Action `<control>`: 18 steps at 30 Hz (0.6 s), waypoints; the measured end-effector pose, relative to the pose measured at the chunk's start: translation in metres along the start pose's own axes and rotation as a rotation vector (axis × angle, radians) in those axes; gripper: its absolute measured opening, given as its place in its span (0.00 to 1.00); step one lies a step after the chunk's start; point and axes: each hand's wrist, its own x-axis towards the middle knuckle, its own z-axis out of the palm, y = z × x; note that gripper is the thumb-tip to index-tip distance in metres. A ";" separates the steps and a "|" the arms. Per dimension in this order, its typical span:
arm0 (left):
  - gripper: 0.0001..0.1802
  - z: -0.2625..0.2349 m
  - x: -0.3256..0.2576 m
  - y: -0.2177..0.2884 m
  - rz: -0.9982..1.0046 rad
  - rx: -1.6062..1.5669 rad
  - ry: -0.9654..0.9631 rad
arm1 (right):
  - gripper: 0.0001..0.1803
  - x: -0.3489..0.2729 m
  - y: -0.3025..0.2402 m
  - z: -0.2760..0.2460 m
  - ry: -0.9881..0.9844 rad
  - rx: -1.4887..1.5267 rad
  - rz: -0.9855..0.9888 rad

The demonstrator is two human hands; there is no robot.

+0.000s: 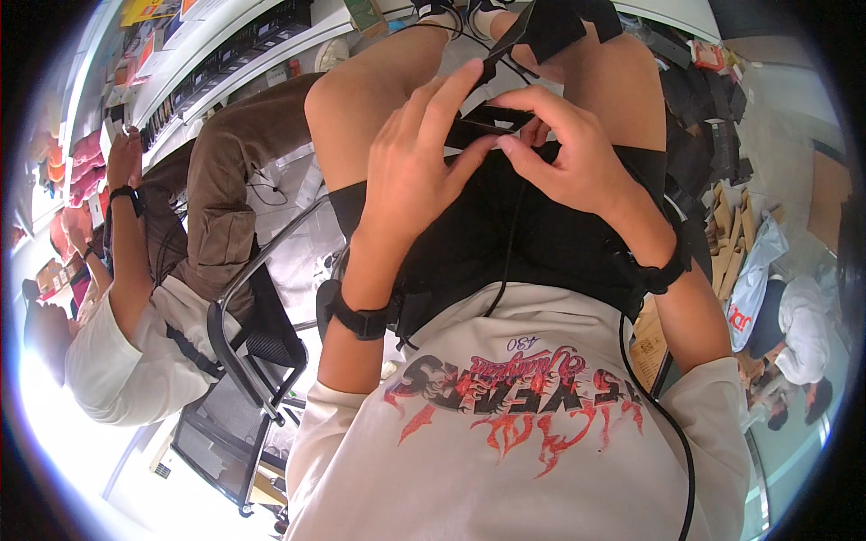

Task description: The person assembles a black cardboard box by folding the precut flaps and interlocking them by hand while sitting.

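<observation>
A black folded cardboard box [469, 132] is between my two hands above my lap. From it a thin black strip and wide black flaps [552, 36] reach up and away over my right knee. My left hand [410, 167] grips its left side, thumb near the close edge and fingers stretched along the far side. With thumb and bent fingers, my right hand [573, 155] pinches the right edge. Both thumbs nearly meet at the near edge. My fingers partly hide the box's inside. Each wrist wears a black strap.
Dark flat pieces [708, 126] lie heaped on the floor at right, above brown cardboard [726, 225] and a pale plastic bag [758, 270]. To my left a person [135, 352] sits by a mesh chair [257, 334]. Another person [803, 334] bends at far right. Black cables run down my front.
</observation>
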 end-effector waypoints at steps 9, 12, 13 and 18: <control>0.47 0.005 -0.005 -0.004 -0.092 -0.079 -0.061 | 0.13 0.000 -0.003 0.002 0.059 0.021 -0.119; 0.43 0.004 -0.009 -0.008 -0.199 -0.111 -0.169 | 0.13 0.002 -0.005 0.000 0.086 0.081 -0.157; 0.39 0.004 -0.008 -0.008 -0.247 -0.134 -0.227 | 0.14 0.002 -0.004 -0.001 0.111 0.093 -0.198; 0.29 -0.001 -0.003 -0.004 -0.201 -0.015 -0.124 | 0.18 0.004 0.005 0.004 0.228 0.121 -0.160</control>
